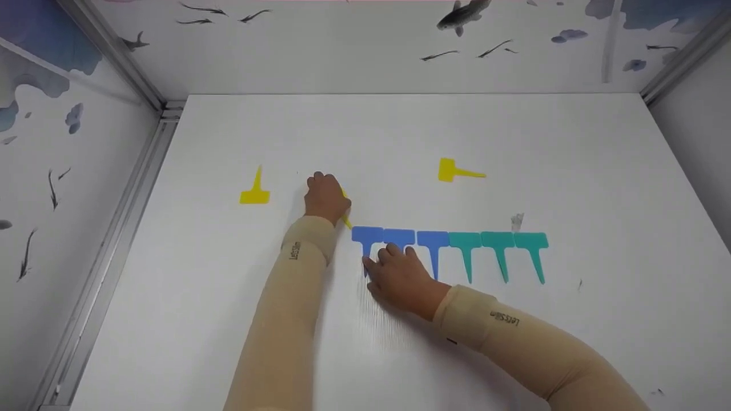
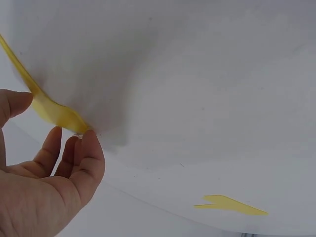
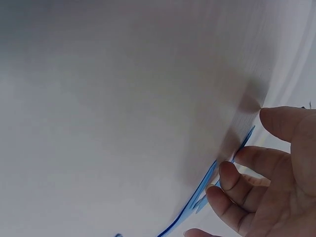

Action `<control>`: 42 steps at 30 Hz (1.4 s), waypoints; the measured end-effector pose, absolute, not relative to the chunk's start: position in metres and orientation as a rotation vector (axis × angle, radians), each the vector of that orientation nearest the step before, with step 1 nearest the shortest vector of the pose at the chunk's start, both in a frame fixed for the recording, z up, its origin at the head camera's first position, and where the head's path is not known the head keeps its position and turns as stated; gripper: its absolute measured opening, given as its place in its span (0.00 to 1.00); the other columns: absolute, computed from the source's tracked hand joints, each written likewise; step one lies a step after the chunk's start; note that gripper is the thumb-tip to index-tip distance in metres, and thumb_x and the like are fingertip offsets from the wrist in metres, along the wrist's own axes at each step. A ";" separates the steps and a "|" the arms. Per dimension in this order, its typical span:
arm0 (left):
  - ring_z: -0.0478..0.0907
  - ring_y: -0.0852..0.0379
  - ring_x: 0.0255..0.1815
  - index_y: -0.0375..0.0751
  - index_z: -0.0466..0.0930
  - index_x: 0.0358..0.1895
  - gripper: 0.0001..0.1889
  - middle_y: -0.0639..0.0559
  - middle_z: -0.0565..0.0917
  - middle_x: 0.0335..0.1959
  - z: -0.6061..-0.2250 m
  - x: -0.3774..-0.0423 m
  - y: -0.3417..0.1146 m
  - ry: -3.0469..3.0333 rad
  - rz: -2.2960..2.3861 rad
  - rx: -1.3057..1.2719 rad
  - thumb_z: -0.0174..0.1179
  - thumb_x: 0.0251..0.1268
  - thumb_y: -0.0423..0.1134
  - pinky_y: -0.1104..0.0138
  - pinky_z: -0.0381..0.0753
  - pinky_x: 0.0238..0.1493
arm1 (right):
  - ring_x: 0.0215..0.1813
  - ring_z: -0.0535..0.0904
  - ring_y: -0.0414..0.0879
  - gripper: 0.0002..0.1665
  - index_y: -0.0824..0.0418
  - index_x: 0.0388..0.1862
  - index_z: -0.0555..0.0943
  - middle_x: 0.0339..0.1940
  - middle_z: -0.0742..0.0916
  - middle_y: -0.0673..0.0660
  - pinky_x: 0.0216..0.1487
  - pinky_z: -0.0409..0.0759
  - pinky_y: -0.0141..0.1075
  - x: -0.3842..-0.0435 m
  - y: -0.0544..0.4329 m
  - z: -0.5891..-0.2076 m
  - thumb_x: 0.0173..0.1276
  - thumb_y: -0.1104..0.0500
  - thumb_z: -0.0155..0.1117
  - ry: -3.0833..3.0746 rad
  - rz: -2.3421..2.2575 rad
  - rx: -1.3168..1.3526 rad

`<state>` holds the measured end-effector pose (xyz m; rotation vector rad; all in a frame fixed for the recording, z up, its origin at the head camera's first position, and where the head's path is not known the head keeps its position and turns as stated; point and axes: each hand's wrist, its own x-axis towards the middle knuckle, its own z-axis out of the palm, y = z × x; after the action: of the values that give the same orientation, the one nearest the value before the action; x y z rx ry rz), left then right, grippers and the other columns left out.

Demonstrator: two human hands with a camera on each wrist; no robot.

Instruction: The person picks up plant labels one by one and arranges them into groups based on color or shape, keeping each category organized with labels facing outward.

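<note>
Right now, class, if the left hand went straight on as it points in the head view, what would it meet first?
The left hand, holding a yellow marker, points across the white tabletop. That way looks free up to the back wall, which it would probably meet first, though depth is unclear.

White table [image 1: 365, 131]: 6 tags [image 1: 436, 238] in row; 2 yellow tags [image 1: 254, 197].

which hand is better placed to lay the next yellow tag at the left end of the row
Left, most likely: the left hand already holds a yellow tag, close to the leftmost blue tag. The right hand is over other blue tags and holds no yellow one.
</note>
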<state>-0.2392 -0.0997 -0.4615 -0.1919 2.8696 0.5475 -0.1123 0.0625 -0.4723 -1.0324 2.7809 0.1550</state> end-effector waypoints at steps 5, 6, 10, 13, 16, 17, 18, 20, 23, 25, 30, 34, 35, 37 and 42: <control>0.66 0.44 0.59 0.29 0.72 0.54 0.22 0.37 0.70 0.55 -0.462 -0.239 -0.101 2.867 0.549 -0.166 0.61 0.61 0.40 0.55 0.77 0.56 | 0.53 0.74 0.54 0.29 0.53 0.67 0.73 0.52 0.83 0.58 0.51 0.78 0.52 -0.112 0.062 -0.472 0.71 0.43 0.55 2.782 0.178 -1.023; 0.66 0.44 0.59 0.29 0.72 0.54 0.22 0.37 0.71 0.55 -0.462 -0.239 -0.101 2.868 0.549 -0.160 0.61 0.61 0.39 0.55 0.76 0.56 | 0.53 0.74 0.54 0.29 0.53 0.67 0.73 0.52 0.83 0.58 0.51 0.78 0.52 -0.112 0.062 -0.472 0.71 0.44 0.55 2.785 0.180 -1.023; 0.67 0.44 0.58 0.30 0.71 0.55 0.22 0.38 0.71 0.54 -0.465 -0.239 -0.102 2.866 0.543 -0.144 0.60 0.61 0.39 0.53 0.76 0.56 | 0.53 0.75 0.54 0.29 0.53 0.67 0.74 0.52 0.83 0.58 0.50 0.78 0.52 -0.111 0.063 -0.473 0.71 0.44 0.54 2.801 0.176 -1.024; 0.67 0.44 0.58 0.30 0.71 0.56 0.22 0.38 0.71 0.54 -0.467 -0.240 -0.103 2.865 0.545 -0.139 0.60 0.60 0.38 0.53 0.74 0.58 | 0.53 0.75 0.54 0.29 0.53 0.67 0.73 0.52 0.83 0.58 0.50 0.78 0.52 -0.110 0.063 -0.473 0.71 0.44 0.54 2.803 0.178 -1.029; 0.67 0.45 0.58 0.31 0.70 0.57 0.23 0.39 0.72 0.54 -0.469 -0.240 -0.105 2.866 0.528 -0.132 0.60 0.60 0.38 0.54 0.74 0.58 | 0.54 0.75 0.54 0.29 0.53 0.68 0.73 0.53 0.83 0.58 0.51 0.78 0.52 -0.110 0.063 -0.473 0.71 0.44 0.54 2.803 0.188 -1.034; 0.67 0.45 0.58 0.31 0.70 0.58 0.23 0.39 0.72 0.54 -0.470 -0.240 -0.106 2.866 0.523 -0.131 0.60 0.60 0.38 0.54 0.74 0.58 | 0.54 0.75 0.54 0.29 0.53 0.68 0.73 0.53 0.83 0.58 0.51 0.78 0.52 -0.110 0.063 -0.473 0.71 0.44 0.54 2.804 0.191 -1.038; 0.67 0.45 0.58 0.31 0.70 0.58 0.23 0.39 0.72 0.54 -0.470 -0.240 -0.107 2.866 0.516 -0.128 0.60 0.60 0.38 0.55 0.74 0.58 | 0.54 0.75 0.55 0.29 0.53 0.68 0.73 0.53 0.83 0.58 0.51 0.78 0.52 -0.111 0.063 -0.472 0.71 0.44 0.55 2.805 0.191 -1.041; 0.67 0.45 0.58 0.31 0.70 0.58 0.23 0.39 0.72 0.54 -0.469 -0.238 -0.110 2.863 0.511 -0.120 0.59 0.60 0.37 0.55 0.74 0.58 | 0.54 0.75 0.55 0.29 0.53 0.67 0.74 0.53 0.83 0.58 0.51 0.78 0.52 -0.111 0.063 -0.473 0.71 0.44 0.55 2.808 0.185 -1.047; 0.66 0.45 0.58 0.31 0.69 0.60 0.24 0.39 0.71 0.55 -0.467 -0.235 -0.112 2.861 0.506 -0.095 0.59 0.61 0.37 0.55 0.73 0.58 | 0.54 0.76 0.54 0.28 0.53 0.66 0.74 0.52 0.84 0.58 0.50 0.79 0.52 -0.111 0.063 -0.474 0.71 0.44 0.55 2.818 0.196 -1.064; 0.66 0.45 0.58 0.31 0.68 0.61 0.26 0.39 0.71 0.55 -0.466 -0.233 -0.114 2.860 0.505 -0.079 0.60 0.61 0.38 0.55 0.73 0.59 | 0.53 0.76 0.54 0.28 0.53 0.66 0.75 0.52 0.84 0.58 0.49 0.79 0.52 -0.111 0.063 -0.475 0.71 0.44 0.55 2.825 0.203 -1.074; 0.66 0.46 0.57 0.32 0.67 0.63 0.28 0.39 0.71 0.56 -0.465 -0.228 -0.117 2.854 0.498 -0.049 0.60 0.60 0.37 0.56 0.73 0.60 | 0.53 0.76 0.54 0.28 0.54 0.67 0.74 0.52 0.84 0.58 0.50 0.79 0.52 -0.111 0.064 -0.475 0.71 0.44 0.55 2.818 0.175 -1.059; 0.67 0.45 0.57 0.32 0.67 0.63 0.28 0.39 0.71 0.56 -0.465 -0.224 -0.119 2.853 0.496 -0.018 0.61 0.60 0.37 0.55 0.73 0.59 | 0.54 0.75 0.54 0.28 0.54 0.67 0.74 0.53 0.83 0.58 0.51 0.78 0.52 -0.110 0.064 -0.475 0.72 0.45 0.54 2.803 0.153 -1.029; 0.67 0.45 0.57 0.32 0.67 0.63 0.28 0.39 0.71 0.56 -0.465 -0.223 -0.120 2.855 0.492 -0.009 0.61 0.60 0.37 0.56 0.74 0.58 | 0.54 0.75 0.54 0.28 0.54 0.67 0.74 0.52 0.83 0.58 0.51 0.78 0.52 -0.110 0.064 -0.474 0.71 0.45 0.55 2.801 0.162 -1.029; 0.67 0.45 0.56 0.31 0.67 0.63 0.28 0.39 0.71 0.56 -0.465 -0.221 -0.121 2.859 0.488 0.004 0.62 0.59 0.37 0.56 0.74 0.58 | 0.54 0.75 0.54 0.28 0.54 0.67 0.74 0.53 0.83 0.58 0.51 0.78 0.52 -0.110 0.063 -0.473 0.71 0.45 0.55 2.793 0.175 -1.026; 0.66 0.46 0.56 0.32 0.68 0.63 0.29 0.39 0.72 0.56 -0.464 -0.217 -0.122 2.867 0.477 0.032 0.64 0.59 0.37 0.57 0.73 0.58 | 0.56 0.75 0.54 0.29 0.53 0.68 0.73 0.54 0.82 0.58 0.53 0.78 0.52 -0.111 0.062 -0.470 0.72 0.44 0.55 2.774 0.207 -1.020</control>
<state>-0.2170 -0.1222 -0.4635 0.0316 2.8673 0.4774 -0.1109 0.0617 -0.4703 -1.0196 2.7743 0.2075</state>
